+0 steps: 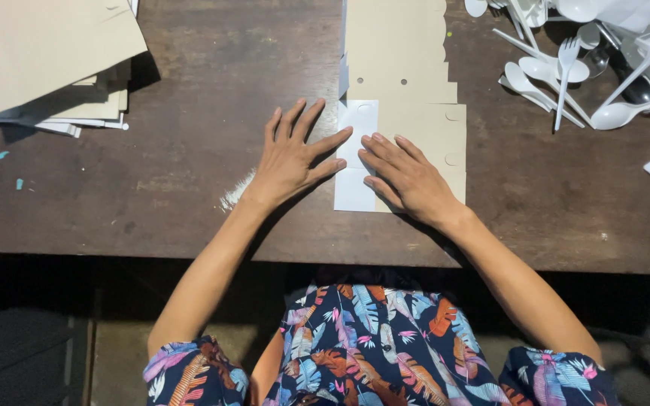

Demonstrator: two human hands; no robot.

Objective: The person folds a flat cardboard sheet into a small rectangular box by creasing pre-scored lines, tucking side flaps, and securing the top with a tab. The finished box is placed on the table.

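I saw both hands lying flat on a beige die-cut cardboard sheet (423,135) near the middle of the dark brown wooden table (189,188), a little back from its front edge. My left hand (291,162) was spread wide, palm down mostly on the bare wood, its thumb and forefinger touching the sheet's folded white flap (355,188). My right hand (408,180) lay open with fingers nearly together, pressing the fold where white met beige. Neither hand gripped anything. More beige cardboard blanks (396,45) overlapped toward the table's far edge. A stack of beige cardboard sheets (39,53) filled the far left corner, and a heap of white plastic spoons and forks (588,60) filled the far right corner.
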